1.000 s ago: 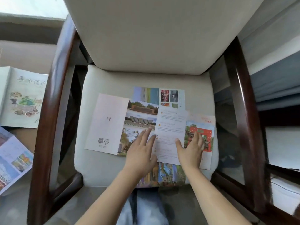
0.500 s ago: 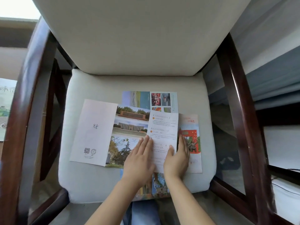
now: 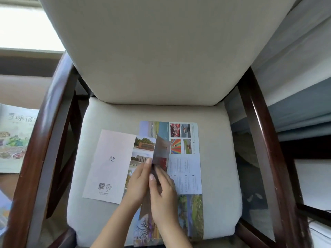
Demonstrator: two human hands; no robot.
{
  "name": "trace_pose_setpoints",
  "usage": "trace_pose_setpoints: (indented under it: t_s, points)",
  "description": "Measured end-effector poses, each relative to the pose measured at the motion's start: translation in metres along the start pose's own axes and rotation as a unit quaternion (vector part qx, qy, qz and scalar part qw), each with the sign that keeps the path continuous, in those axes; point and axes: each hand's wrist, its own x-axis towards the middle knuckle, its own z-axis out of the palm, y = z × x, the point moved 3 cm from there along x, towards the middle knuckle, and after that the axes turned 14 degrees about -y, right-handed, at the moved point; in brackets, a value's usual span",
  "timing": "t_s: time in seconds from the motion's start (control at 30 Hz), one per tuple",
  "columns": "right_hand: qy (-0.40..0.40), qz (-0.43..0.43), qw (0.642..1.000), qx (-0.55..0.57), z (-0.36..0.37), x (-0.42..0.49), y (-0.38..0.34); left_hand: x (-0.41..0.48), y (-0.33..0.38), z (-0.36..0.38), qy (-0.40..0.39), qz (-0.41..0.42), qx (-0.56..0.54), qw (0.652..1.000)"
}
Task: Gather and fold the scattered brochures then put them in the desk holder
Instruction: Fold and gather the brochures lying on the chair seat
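Soft daylight came from an overexposed bright window (image 3: 26, 27) at far left. The dark curved wooden armrests (image 3: 53, 111) bowed with wide-angle distortion, and the raised folded paper brochure (image 3: 162, 151) was motion-blurred.

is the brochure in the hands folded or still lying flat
Folded, or nearly so: the brochure stands on edge, pinched between the left hand and right hand, off the chair seat.

The booklet (image 3: 16, 138) lying left of the chair carries large pale Chinese characters along its top, roughly 寻味帝, cut off by the chair arm. The pale pink brochure (image 3: 109, 163) on the seat shows a small handwritten mark at its middle and a QR code with a round seal near its bottom; its fine print is too small to read
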Motion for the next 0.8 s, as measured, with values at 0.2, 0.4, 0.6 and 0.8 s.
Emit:
trace_pose_setpoints:
  t_s: [0.2, 0.4, 0.6, 0.8]
  points:
    - [-0.045, 0.094, 0.987, -0.125, 0.002, 0.016, 0.026, -0.009, -0.001, -0.038, 0.242, 0.019, 0.327, 0.913]
    - [0.096, 0.119, 0.988, -0.011, 0.004, 0.021, 0.028, -0.011, -0.026, -0.044, 0.224, -0.086, 0.348, 0.906]
    - [0.089, 0.168, 0.975, 0.112, 0.004, 0.039, 0.033, -0.012, -0.020, -0.036, 0.221, -0.053, 0.320, 0.920]
    - [-0.013, 0.123, 0.982, 0.141, 0.017, 0.044, 0.013, -0.024, 0.022, -0.067, 0.249, 0.020, 0.244, 0.937]
